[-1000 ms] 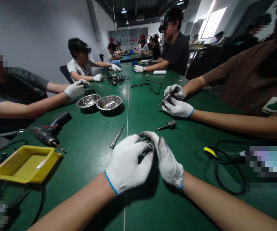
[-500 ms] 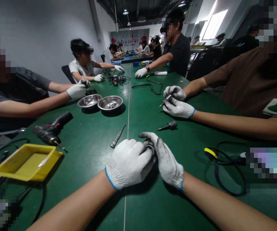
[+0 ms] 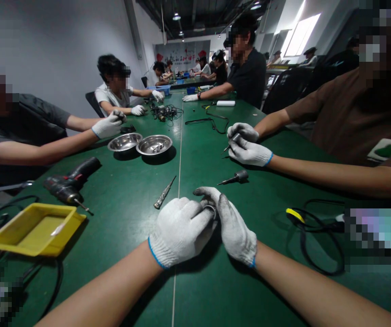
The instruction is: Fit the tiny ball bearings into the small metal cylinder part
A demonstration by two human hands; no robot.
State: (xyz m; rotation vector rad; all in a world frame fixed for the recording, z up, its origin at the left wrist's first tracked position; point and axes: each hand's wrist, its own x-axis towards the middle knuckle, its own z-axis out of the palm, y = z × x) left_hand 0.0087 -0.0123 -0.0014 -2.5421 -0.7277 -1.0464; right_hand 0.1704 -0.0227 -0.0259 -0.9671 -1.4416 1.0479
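Observation:
In front of me both hands meet, in white knit gloves with blue cuffs and dark-stained fingers. My left hand (image 3: pixel 183 231) is closed around a small dark round part with a ring-like metal rim (image 3: pixel 210 210); most of it is hidden by the glove. From the right, my right hand (image 3: pixel 236 227) curls against the same part, its forefinger reaching over the far side and its thumb up. Beyond my left hand lies a slim screwdriver-like tool with a clear handle (image 3: pixel 163 195). A dark tool with a thick round end and thin tip (image 3: pixel 234 177) lies past my right hand.
To the left are a yellow plastic tray (image 3: pixel 12 247) and a cordless drill (image 3: pixel 69 184). Two steel bowls (image 3: pixel 125 142) stand further back, one holding small metal pieces. A looped black cable (image 3: pixel 302 245) lies to the right. Gloved co-workers sit along both sides of the green table (image 3: pixel 141 290).
My hands hold nearly the same pose around the round part. The view has shifted slightly. At the far end, a co-worker's gloved hand has moved left and another's has drawn back.

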